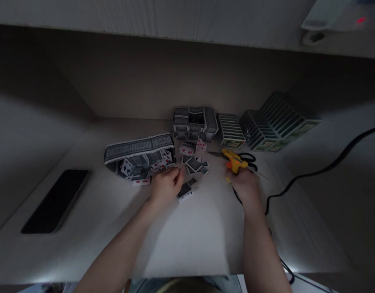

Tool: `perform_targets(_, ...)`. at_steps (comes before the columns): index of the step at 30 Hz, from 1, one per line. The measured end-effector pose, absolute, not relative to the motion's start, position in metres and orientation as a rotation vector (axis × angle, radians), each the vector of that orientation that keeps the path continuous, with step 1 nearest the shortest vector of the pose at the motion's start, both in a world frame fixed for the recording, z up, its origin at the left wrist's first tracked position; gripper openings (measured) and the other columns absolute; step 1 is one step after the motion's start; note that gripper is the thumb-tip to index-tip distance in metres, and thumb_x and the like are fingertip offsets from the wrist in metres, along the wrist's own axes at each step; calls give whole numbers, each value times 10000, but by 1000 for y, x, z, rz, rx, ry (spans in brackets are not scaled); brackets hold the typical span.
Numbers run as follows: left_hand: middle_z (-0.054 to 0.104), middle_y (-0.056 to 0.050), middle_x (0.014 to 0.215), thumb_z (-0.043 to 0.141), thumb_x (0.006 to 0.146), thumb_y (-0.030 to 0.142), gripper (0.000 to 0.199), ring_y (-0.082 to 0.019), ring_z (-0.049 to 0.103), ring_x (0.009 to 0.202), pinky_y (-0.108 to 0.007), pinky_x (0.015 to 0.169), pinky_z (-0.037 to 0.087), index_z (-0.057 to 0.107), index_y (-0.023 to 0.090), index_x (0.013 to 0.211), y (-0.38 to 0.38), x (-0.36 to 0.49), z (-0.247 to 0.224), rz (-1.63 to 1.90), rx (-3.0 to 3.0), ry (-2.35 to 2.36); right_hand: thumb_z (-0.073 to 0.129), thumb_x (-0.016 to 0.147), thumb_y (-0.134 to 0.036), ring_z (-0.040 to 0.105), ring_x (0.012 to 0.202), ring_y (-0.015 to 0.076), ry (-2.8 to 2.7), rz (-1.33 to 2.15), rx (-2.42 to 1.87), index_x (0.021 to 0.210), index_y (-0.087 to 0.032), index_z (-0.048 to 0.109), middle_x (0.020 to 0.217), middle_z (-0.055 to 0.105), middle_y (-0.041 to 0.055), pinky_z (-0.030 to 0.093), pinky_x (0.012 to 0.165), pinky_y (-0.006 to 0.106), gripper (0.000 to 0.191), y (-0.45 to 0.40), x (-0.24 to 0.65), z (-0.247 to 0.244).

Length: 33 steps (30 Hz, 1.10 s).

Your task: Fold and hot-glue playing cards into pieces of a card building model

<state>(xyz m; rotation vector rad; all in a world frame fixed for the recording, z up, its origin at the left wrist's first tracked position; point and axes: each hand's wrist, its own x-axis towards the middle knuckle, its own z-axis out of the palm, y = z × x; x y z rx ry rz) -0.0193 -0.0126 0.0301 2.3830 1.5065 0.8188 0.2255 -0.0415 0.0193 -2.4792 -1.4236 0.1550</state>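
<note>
My right hand [246, 186] is wrapped around the handle of a yellow hot glue gun [235, 159], whose nozzle points up and to the left. My left hand [166, 184] is closed at the front right corner of a long box made of playing cards [140, 145]; anything between its fingers is hidden. Loose cards lie inside that box's open front. A pile of cut playing cards [194, 163] is to the right of my left hand, with a few more card pieces [185, 192] beside its fingers. Black-handled scissors [247, 158] lie behind the glue gun.
A built card structure [194, 122] stands against the back wall. Right of it are a small card box [232, 129] and a stepped card block [279, 122]. A black phone [57, 201] lies at left. A black cable [324, 167] crosses the right side. A shelf edge [175, 36] overhangs.
</note>
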Motion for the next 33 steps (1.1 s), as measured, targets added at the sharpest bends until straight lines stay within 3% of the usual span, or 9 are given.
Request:
perform_targets(3,631,-38,694,421,847,252,246,-131,554,624,-240,598,378,594,174,690,-13,-16,27,867,2350,1462,468,732,-457,575,584,236,-1293,259,-2466,683,-170,652,623,619,117,329,502,309,345,-38,227,21)
perform_targets(7,649,-44,909,449,837,199,195,-149,584,853,-252,773,441,606,191,953,-11,-9,21,1026,2375,1351,536,646,-450,545,564,223,-1054,380,-2329,574,-185,591,551,563,73,325,494,299,281,-33,224,25)
perform_targets(13,564,-85,1124,448,808,90,367,-199,513,1036,-313,884,433,506,169,1162,6,7,34,822,2673,1386,537,598,-309,456,514,109,-728,639,-1648,784,-190,566,621,508,-31,331,461,224,223,-29,209,21)
perform_targets(15,544,-115,1140,422,799,57,370,-228,504,1038,-339,843,444,510,141,1149,15,15,45,695,2782,1446,556,585,-288,408,484,85,-669,722,-1491,769,-194,549,591,460,-55,306,440,208,206,-28,204,20)
perform_targets(19,574,-172,969,342,824,56,290,-278,522,943,-380,707,438,594,63,968,31,37,58,489,2885,1652,583,574,-271,380,480,76,-637,779,-1386,743,-190,540,564,432,-63,286,427,202,192,-26,203,18)
perform_targets(27,599,-190,894,419,802,72,242,-300,500,921,-415,752,376,657,32,809,57,56,46,378,3087,1572,624,572,-283,413,493,78,-610,760,-1397,767,-185,565,611,476,-53,314,436,209,226,-24,209,15)
perform_targets(33,595,-160,903,428,800,91,219,-285,500,912,-376,691,388,646,84,818,38,48,64,447,3109,1562,694,585,-360,425,483,69,-616,744,-1290,780,-190,587,606,503,-59,320,441,207,280,-24,205,24)
